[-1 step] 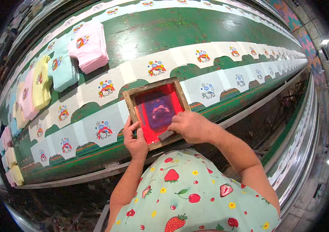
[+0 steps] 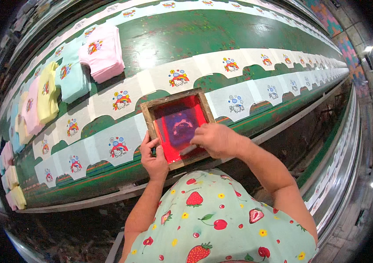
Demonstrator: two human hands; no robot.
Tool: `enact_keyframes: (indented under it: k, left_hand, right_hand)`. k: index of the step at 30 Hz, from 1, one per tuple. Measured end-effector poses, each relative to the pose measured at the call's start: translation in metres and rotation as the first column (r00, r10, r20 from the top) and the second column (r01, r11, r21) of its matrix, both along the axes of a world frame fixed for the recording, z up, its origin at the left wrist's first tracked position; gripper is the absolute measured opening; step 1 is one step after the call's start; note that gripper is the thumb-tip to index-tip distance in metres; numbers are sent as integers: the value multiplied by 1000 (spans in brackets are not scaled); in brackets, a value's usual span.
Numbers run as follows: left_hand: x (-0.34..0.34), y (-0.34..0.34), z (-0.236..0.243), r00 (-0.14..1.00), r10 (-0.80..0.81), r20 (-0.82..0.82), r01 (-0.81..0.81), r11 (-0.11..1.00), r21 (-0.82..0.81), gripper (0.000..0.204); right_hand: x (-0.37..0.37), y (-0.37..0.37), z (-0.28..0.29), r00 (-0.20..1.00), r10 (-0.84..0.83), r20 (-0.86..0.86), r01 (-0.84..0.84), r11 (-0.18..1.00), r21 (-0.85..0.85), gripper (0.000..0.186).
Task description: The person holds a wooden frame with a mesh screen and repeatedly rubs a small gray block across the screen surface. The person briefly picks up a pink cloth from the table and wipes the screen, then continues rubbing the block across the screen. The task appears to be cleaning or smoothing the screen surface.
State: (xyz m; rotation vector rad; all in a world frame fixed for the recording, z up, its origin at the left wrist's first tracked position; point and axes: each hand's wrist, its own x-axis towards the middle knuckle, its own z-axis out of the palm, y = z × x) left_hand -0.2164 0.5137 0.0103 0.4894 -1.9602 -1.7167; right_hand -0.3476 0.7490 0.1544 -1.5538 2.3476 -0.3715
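Pressing down on a wooden printing frame w/ red mesh, on the long green table: left hand clamped on near-left edge, right hand (nearer the mesh) closed on a squeegee lying crosswise.

A square wooden-framed red printing screen lies on the green table.
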Motion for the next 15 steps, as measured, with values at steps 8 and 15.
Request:
enact_keyframes:
  k: [8,15]
  left_hand:
    - [-1,0,3,1000,5,-15,-8,982,-187,31]
    - [-8,0,2,1000,14,-15,-17,974,-224,32]
  right_hand:
    - [-69,-40,-12,978,-182,-100,171,979,-108,27]
    - [-92,-52,-20,963,-242,-122,206,947,-247,32]
